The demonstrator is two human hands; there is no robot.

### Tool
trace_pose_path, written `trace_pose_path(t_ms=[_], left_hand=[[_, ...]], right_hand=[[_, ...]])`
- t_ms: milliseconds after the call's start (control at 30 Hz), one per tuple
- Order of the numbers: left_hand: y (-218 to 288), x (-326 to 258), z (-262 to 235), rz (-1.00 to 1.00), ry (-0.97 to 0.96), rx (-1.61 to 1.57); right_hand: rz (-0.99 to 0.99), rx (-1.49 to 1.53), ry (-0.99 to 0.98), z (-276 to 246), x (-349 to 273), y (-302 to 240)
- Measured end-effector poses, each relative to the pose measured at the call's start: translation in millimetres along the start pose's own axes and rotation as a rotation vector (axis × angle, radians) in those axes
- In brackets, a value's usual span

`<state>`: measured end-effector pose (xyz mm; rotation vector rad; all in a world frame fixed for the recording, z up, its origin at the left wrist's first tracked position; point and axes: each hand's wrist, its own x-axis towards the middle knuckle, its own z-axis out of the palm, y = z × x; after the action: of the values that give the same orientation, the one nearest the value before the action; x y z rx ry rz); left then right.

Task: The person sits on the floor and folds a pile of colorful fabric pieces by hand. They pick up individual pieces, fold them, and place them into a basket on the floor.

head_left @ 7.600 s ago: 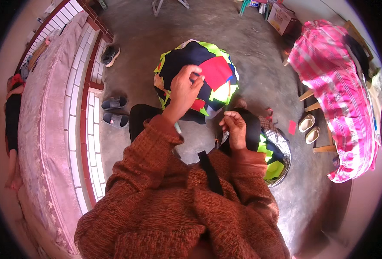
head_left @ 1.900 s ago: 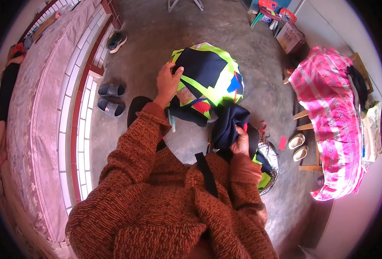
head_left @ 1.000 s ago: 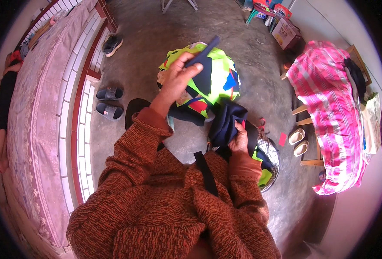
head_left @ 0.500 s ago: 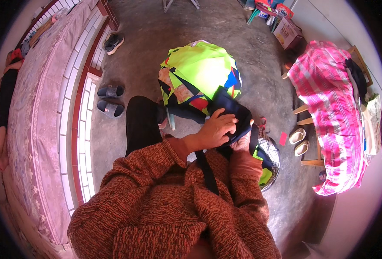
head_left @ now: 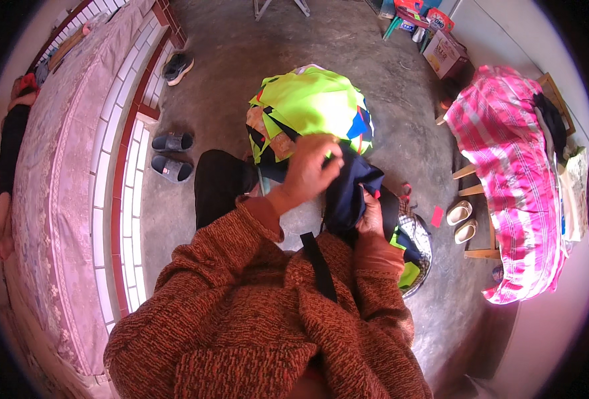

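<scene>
A piece of dark navy cloth (head_left: 349, 193) lies bunched over my lap. My right hand (head_left: 371, 214) is closed on its right edge, and a small red spot shows by the fingertips. My left hand (head_left: 310, 169) is raised over the cloth's left side, its fingers curled in toward the thumb; whatever they pinch, if anything, is too small to see. Just beyond my hands stands a rounded heap of cloth pieces (head_left: 308, 100), bright yellow-green on top with navy, blue, red and peach bits below. A black strap (head_left: 318, 266) lies against my brown knitted jacket.
Right of my knee sits a checked bag (head_left: 422, 246) holding dark and yellow-green cloth. Pale shoes (head_left: 462, 219) and a pink plaid cloth (head_left: 501, 166) over wooden furniture are further right. Dark slippers (head_left: 171, 166) lie left, beside a pink-covered bed (head_left: 61, 199) where a person (head_left: 13, 153) lies.
My left hand has lifted off the cloth and moved up and left, its fingers curling. The navy cloth has shifted and hangs lower, with my right hand still gripping it.
</scene>
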<state>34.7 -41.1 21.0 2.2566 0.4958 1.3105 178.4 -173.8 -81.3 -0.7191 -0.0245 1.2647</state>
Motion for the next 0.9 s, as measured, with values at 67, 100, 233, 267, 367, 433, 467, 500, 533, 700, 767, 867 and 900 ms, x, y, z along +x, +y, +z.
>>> trace_pose_path(t_ms=[67, 100, 233, 267, 367, 433, 467, 500, 533, 700, 767, 867, 900], left_hand=[[-16.3, 14.0, -7.4, -0.056, 0.116, 0.176], [-27.8, 21.4, -11.9, -0.044, 0.101, 0.284], [-73.4, 29.5, -12.9, -0.101, 0.084, 0.433], [-79.2, 29.4, -13.5, -0.114, 0.079, 0.431], [-80.9, 30.7, -16.3, -0.126, 0.067, 0.458], [-82.6, 31.7, -19.0, -0.149, 0.064, 0.454], [-87.6, 32.8, -20.3, -0.174, 0.063, 0.434], [-91.0, 32.4, -21.9, -0.199, 0.063, 0.415], [-92.6, 31.8, -23.5, -0.237, 0.083, 0.374], [-71.7, 32.3, -30.5, -0.219, 0.164, 0.194], [-58.5, 24.6, -27.1, -0.165, 0.167, 0.127], [-37.3, 7.5, -14.9, -0.157, 0.106, 0.013], [-30.2, 0.3, -10.5, -0.133, 0.082, 0.02]], right_hand=[[0.01, 0.008, -0.012, 1.7, -1.1, -0.4], [0.02, 0.02, -0.018, 1.9, -1.5, -0.6], [0.006, 0.006, -0.005, -1.3, 0.1, 0.0], [0.003, -0.002, -0.011, -4.6, 1.6, 0.7], [0.0, -0.017, -0.022, -10.7, 4.3, 1.8], [0.01, -0.023, -0.027, -9.1, 3.8, 0.6], [0.02, -0.012, -0.016, -6.7, 2.4, -0.1], [0.03, -0.001, -0.004, -3.5, 0.7, -0.6], [0.036, 0.013, 0.005, -0.4, -0.1, -1.2], [0.01, -0.013, 0.028, 1.7, -0.8, -0.5], [0.031, -0.023, 0.036, 3.8, -1.8, -1.7], [0.059, 0.007, 0.014, 4.2, -3.5, -3.2], [0.06, 0.02, 0.009, 3.5, -3.2, -2.7]])
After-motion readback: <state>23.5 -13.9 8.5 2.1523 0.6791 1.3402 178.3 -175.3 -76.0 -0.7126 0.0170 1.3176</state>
